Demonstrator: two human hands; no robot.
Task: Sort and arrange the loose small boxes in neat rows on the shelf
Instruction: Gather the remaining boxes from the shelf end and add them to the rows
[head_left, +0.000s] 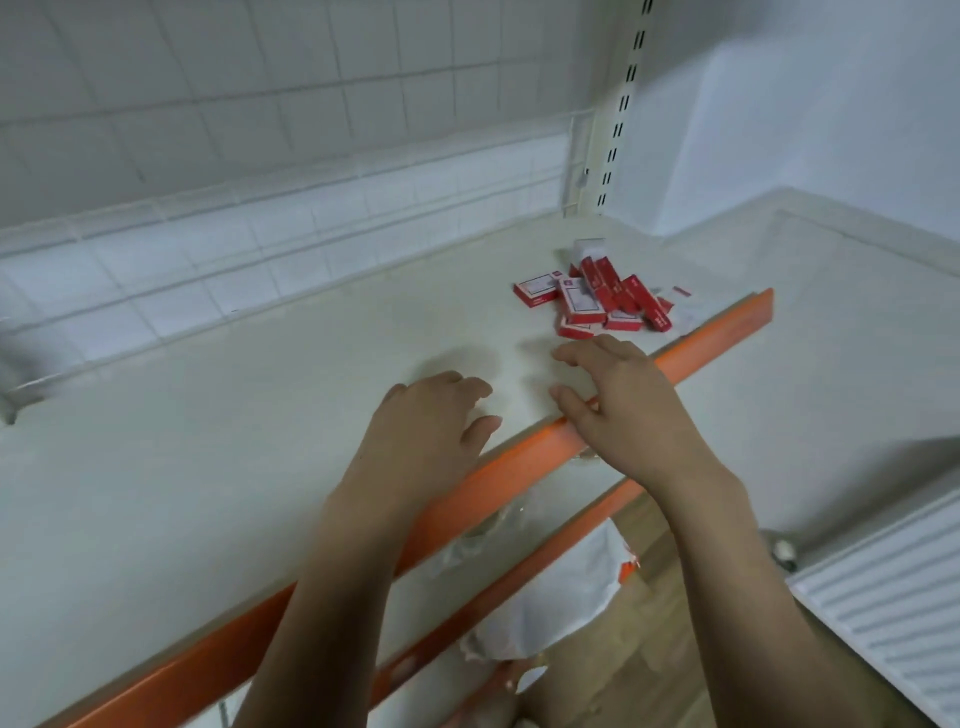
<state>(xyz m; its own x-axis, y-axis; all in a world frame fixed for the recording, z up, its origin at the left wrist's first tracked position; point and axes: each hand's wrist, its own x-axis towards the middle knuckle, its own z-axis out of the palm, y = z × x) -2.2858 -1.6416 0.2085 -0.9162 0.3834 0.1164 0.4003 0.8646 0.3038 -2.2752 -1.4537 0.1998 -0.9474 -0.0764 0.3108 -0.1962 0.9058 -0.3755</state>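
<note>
Red boxes in a messy pile

The small boxes (597, 301) lay jumbled on the shelf (208, 441). My left hand (431, 431) and right hand (623, 410) were loosely open, holding nothing.

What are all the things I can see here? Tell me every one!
small boxes: about ten, red and white, a loose heap near the shelf's front right end
shelf: one, cream, across the middle
shelf edge strip: one, orange, along the shelf's front
wire grid: one, white, behind the shelf
slotted upright: one, cream, back right
radiator: one, white, bottom right
torn white wrapping: one piece, below the shelf
left hand: one, open, over the shelf, holding nothing
right hand: one, open, over the orange strip, near the boxes
</note>
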